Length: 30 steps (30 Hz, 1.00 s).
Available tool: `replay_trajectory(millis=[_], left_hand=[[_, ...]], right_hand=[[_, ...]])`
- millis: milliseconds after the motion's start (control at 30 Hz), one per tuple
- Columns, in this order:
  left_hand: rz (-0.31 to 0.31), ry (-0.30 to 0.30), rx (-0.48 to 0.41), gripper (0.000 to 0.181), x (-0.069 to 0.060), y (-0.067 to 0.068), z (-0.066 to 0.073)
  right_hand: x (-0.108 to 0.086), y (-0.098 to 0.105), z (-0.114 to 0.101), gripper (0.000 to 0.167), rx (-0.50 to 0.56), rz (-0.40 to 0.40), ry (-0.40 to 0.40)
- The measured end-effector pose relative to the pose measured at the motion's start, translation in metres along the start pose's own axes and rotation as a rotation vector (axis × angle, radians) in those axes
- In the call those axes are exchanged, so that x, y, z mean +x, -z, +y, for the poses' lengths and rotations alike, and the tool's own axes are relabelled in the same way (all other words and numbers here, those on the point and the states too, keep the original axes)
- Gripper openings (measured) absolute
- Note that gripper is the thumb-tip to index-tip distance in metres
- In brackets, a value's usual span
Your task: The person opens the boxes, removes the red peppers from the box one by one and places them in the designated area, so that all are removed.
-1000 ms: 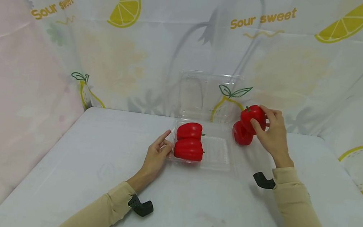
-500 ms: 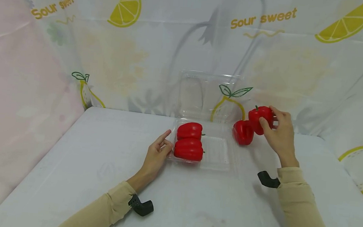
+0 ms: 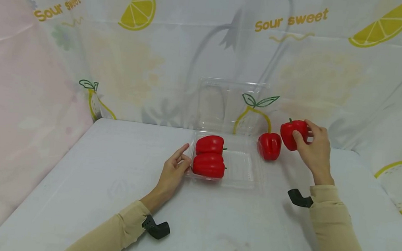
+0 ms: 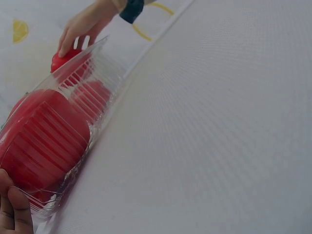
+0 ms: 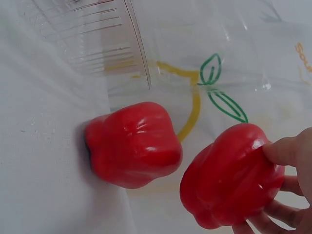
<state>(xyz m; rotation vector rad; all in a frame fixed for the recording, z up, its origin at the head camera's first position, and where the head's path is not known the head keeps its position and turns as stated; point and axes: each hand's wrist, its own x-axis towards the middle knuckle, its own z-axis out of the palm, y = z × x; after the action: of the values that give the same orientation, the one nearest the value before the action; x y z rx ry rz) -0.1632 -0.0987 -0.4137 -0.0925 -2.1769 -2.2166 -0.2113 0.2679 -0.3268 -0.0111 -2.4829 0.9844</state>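
Note:
My right hand [image 3: 315, 151] holds a red bell pepper [image 3: 293, 134] between thumb and fingers, raised above the table's back right, stem up in the head view. Just left of it, a second bell pepper [image 3: 269, 146] stands on the table outside the box; the right wrist view shows the two apart. My left hand [image 3: 172, 173] grips the left edge of an open clear plastic box [image 3: 239, 180], index finger stretched out. Inside the box's left half two bell peppers [image 3: 209, 165] lie on their sides, one behind the other, stems to the right.
The box's clear lid [image 3: 217, 107] stands upright at the back, near a printed cloth [image 3: 177, 67] that hangs behind the table. A white cover lies over the table [image 3: 213, 226]. Black wrist cameras [image 3: 156, 228] jut out from both sleeves.
My right hand has moved to the right with its bell pepper, away from the one standing on the table. The left hand and the box stay where they were.

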Motion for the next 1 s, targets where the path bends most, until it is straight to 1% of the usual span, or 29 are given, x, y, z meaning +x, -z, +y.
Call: replay_trajectory(millis=[333, 633, 1000], left_hand=[[0.007, -0.003, 0.0, 0.052, 0.0, 0.0, -0.001], [0.005, 0.006, 0.001, 0.053, 0.0, 0.0, -0.001], [0.001, 0.0, -0.022, 0.054, 0.001, 0.0, -0.002]], right_hand=[[0.001, 0.002, 0.014, 0.058, 0.0, -0.017, -0.056], [0.0, 0.001, 0.023, 0.06, -0.027, -0.057, -0.118], [0.0, -0.004, 0.034, 0.059, -0.063, -0.102, -0.129]])
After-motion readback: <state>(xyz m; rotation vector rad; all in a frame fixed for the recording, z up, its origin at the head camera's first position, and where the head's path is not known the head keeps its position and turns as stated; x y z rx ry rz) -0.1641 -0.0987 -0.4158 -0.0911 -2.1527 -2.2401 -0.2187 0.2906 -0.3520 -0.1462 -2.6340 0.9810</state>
